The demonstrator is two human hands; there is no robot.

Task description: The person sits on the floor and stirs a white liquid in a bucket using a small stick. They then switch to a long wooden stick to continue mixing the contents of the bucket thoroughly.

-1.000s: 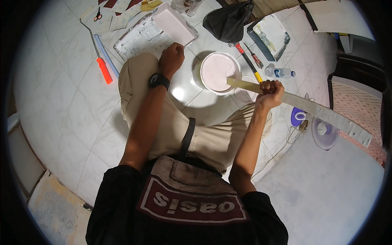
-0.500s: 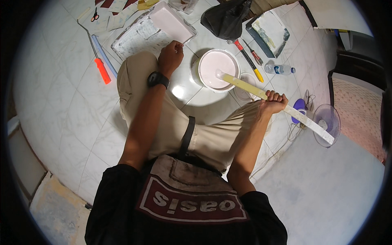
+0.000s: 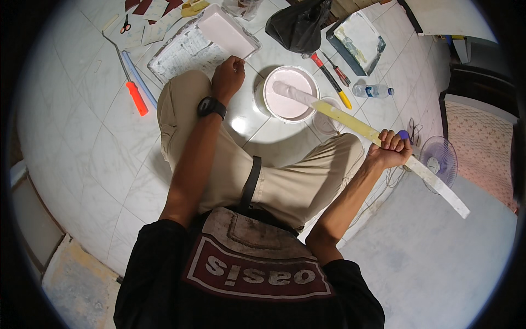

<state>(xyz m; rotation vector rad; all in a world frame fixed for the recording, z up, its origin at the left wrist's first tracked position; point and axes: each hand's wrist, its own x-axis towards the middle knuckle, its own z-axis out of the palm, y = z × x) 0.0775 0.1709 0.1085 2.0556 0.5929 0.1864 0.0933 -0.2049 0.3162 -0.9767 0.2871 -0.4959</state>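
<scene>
My right hand [image 3: 390, 149] is wrapped round a long flat stirring stick [image 3: 350, 122], yellowish in the middle and whitish toward its outer end. The stick's far end, coated in pale pink paint, reaches over the rim into a white bucket [image 3: 267, 98] of the same paint. My left hand [image 3: 228, 79] is closed in a loose fist above my left knee, nothing visible in it. Just beyond that fist lies a paint-smeared roller tray [image 3: 178, 57], with pale pink paint pooled at its far right end.
A round lid [image 3: 327, 125] lies beside the bucket. Beyond are a black plastic bag [image 3: 298, 24], a dark tray [image 3: 370, 64], a red-and-yellow-handled tool [image 3: 331, 79], a screwdriver [image 3: 341, 74] and a water bottle [image 3: 372, 91]. A roller frame [image 3: 137, 98] lies left; a fan [image 3: 438, 162] stands right.
My right hand has moved right and slightly nearer, drawing the stick outward. More of its paint-coated end now shows above the bucket. My left hand has stayed nearly still.
</scene>
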